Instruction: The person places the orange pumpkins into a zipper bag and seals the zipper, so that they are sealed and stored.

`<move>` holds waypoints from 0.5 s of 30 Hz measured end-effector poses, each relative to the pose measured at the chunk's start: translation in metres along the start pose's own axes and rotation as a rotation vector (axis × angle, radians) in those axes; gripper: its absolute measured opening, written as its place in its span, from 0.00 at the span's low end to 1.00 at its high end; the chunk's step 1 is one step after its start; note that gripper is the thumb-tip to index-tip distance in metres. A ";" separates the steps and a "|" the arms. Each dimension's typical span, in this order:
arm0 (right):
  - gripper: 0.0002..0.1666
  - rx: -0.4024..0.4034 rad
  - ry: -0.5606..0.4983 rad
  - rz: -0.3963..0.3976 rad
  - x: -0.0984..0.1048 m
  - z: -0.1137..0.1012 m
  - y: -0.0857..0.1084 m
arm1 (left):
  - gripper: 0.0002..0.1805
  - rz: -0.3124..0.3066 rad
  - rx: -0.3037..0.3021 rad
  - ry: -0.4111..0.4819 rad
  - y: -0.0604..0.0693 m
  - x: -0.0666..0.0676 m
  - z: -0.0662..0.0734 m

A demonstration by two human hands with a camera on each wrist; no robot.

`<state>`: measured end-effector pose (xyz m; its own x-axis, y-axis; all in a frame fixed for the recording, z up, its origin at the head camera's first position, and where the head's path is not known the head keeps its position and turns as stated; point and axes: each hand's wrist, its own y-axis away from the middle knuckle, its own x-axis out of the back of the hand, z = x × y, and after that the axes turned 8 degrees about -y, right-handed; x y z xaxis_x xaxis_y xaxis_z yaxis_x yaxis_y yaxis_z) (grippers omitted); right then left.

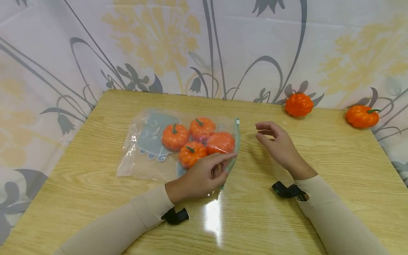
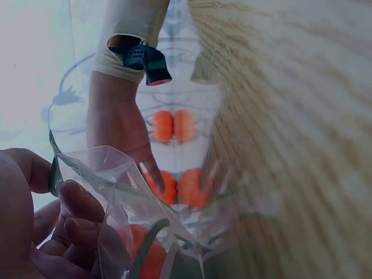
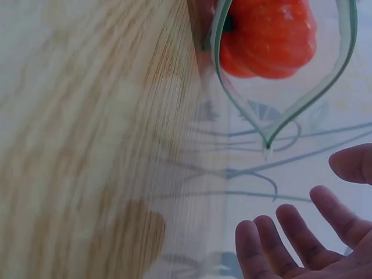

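The clear zip bag (image 1: 127, 164) lies on the wooden surface (image 1: 344, 159) with its long axis running sideways, left to right in front of the person; its green-edged mouth (image 1: 237, 136) is at the right-hand end, facing the right hand (image 1: 282, 150), and this facing looks like the relation that any coming move turns on; four orange pumpkins (image 1: 175, 137) are inside, bunched nearer the mouth than the left end; the left hand (image 1: 200, 175) is at the near part of the mouth, its fingers (image 2: 81, 203) and thumb clamped on the green edge; in the right wrist view the mouth is parted into a pointed loop, with a pumpkin just inside; the right hand hovers a little to the right of the mouth, not touching it, its fingers (image 3: 297, 229) apart from the thumb, with nothing between them; two pumpkins lie outside the bag, toward the far edge of the surface: the nearer loose pumpkin (image 1: 299, 105) is beyond the right fingers and a little to their right, while the farther loose pumpkin (image 1: 362, 117), its stem pointing right, is well off to the right; the right hand is the nearer one to both, and stands roughly between them and the mouth
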<state>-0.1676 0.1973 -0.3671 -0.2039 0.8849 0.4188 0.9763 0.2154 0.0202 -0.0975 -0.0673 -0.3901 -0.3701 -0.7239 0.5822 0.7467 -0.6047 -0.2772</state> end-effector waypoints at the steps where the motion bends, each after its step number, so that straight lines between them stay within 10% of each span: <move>1: 0.25 -0.003 0.010 0.007 0.002 0.001 0.000 | 0.27 -0.003 0.004 0.001 0.000 0.000 0.000; 15: 0.30 -0.022 0.066 0.069 0.035 0.007 -0.010 | 0.27 -0.008 0.022 -0.014 0.000 0.001 0.002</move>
<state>-0.1851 0.2285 -0.3590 -0.1321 0.8682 0.4783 0.9893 0.1456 0.0088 -0.0965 -0.0678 -0.3875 -0.3686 -0.7144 0.5947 0.7560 -0.6027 -0.2555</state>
